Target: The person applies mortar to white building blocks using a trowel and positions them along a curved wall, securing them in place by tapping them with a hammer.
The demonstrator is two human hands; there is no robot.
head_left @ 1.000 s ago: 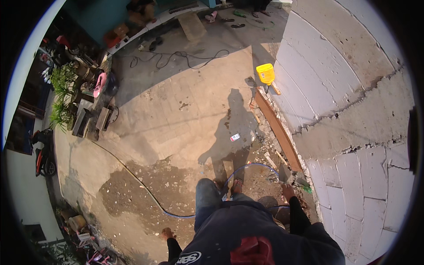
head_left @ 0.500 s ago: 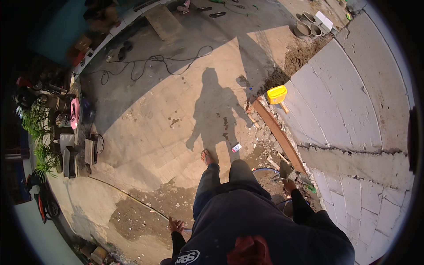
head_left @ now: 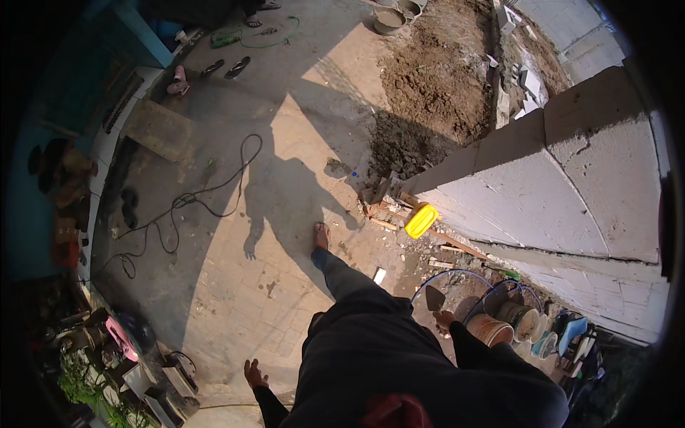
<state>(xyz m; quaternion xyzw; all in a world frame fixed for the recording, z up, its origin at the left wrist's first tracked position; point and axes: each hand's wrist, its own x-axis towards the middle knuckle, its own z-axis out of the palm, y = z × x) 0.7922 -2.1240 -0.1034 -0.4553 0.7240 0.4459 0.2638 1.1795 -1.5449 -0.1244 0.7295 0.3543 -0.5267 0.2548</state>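
Note:
My right hand (head_left: pixel 444 319) is closed around the handle of a trowel (head_left: pixel 434 298), whose dark pointed blade faces forward, away from my body. Its arm hangs low at my right side, close to several buckets (head_left: pixel 491 329). At my left, my left hand (head_left: pixel 255 374) hangs with fingers apart and holds nothing, above the pale paved ground. A yellow plastic container (head_left: pixel 421 220) stands ahead to the right, beside the base of a grey block wall (head_left: pixel 528 185). One foot in a sandal (head_left: pixel 322 235) is stepped forward.
A dark cable (head_left: pixel 178 203) lies in loops ahead left, near a flat board (head_left: pixel 158 132). Loose soil (head_left: pixel 428 93) is heaped at the far right beside mortar tubs (head_left: pixel 389 21). Wood scraps and rubble line the wall's foot. A white packet (head_left: pixel 379 275) lies near my legs.
I have stepped forward and turned, so the yellow container is nearer and the buckets at my right have come into view. The trowel stays in my right hand.

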